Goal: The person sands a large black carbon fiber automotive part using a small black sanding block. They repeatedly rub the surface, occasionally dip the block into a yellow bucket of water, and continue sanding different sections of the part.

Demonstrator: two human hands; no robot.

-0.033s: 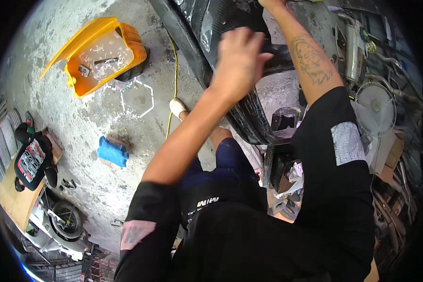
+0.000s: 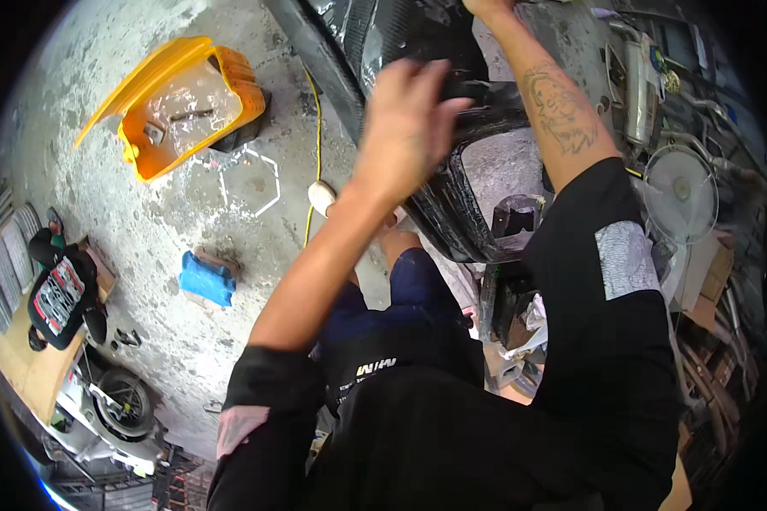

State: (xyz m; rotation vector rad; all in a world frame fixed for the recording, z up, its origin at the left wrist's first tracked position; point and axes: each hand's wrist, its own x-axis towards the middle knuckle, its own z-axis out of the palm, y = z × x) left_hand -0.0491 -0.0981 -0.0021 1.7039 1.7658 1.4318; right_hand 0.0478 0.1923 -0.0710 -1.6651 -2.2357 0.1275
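A long, glossy black panel with a carbon-fibre weave (image 2: 337, 72) runs from the top of the view down toward my legs, its surface wet-looking. Over it is my left hand (image 2: 405, 128), smeared by motion, with the thumb stuck out to the side. Whether anything lies under its fingers is hidden. My right arm reaches along the panel's right side, and the right hand (image 2: 488, 7) is mostly cut off by the top edge, so its fingers and any grip cannot be made out.
A yellow tub (image 2: 247, 77) of cloudy water stands at the left, with a yellow cable (image 2: 318, 145) beside it. A blue-covered block (image 2: 206, 278) lies on the floor. At far left a person (image 2: 64, 289) bends near a motorcycle (image 2: 115, 409). A fan (image 2: 680, 194) and metal pipes crowd the right.
My left hand has shifted a little down and left over the panel. The right arm has barely moved.
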